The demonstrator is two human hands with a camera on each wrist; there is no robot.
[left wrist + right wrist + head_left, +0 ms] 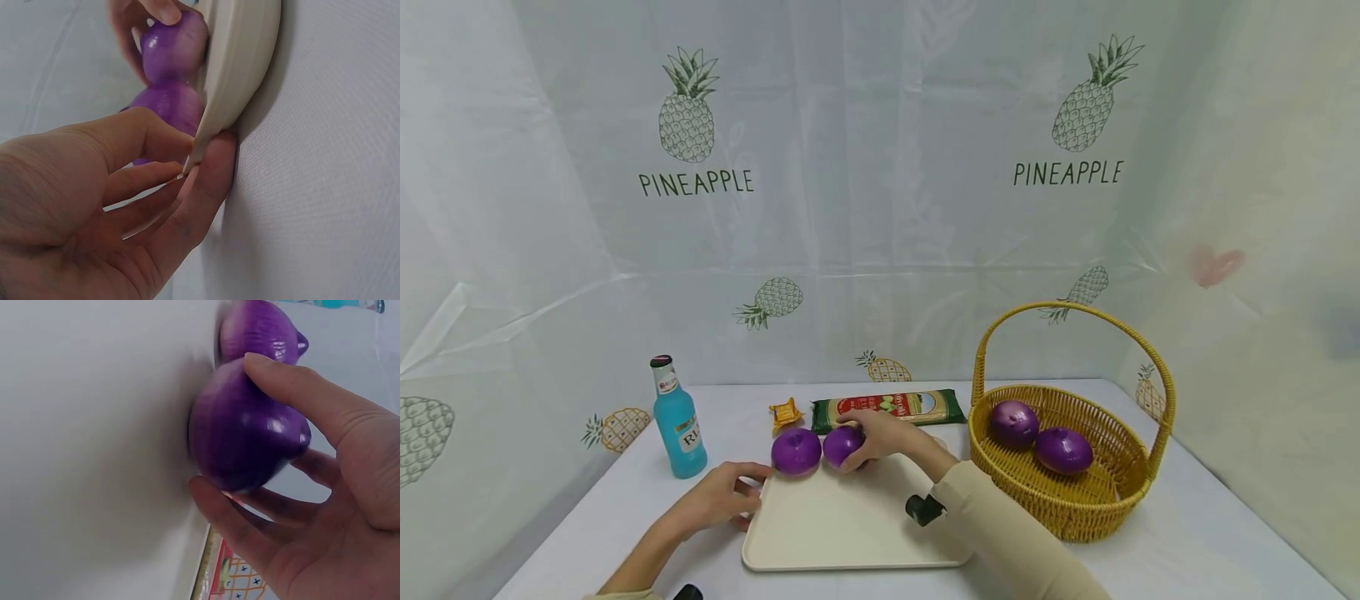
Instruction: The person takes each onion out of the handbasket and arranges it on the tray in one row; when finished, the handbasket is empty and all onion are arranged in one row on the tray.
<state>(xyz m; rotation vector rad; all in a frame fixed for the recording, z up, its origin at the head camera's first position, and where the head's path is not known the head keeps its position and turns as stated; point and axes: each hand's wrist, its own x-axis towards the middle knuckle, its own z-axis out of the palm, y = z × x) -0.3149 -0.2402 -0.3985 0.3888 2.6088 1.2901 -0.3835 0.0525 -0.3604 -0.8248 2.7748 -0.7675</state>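
A cream tray (850, 529) lies on the white table, two purple onions standing side by side at its back left corner. My right hand (882, 435) grips the right-hand onion (841, 447), thumb on one side and fingers on the other; in the right wrist view that onion (240, 431) sits against the tray surface. The other onion (796, 452) stands just left of it, and no hand holds it. At the tray's left edge, my left hand (724, 498) pinches the rim (199, 140), thumb above and a finger underneath, as the left wrist view shows.
A wicker basket (1037, 497) with a tall handle stands right of the tray, holding two more purple onions (1064, 450). Behind the tray lie a green-ended pasta packet (936, 406) and a small orange packet (786, 413). A blue bottle (681, 425) stands at the left.
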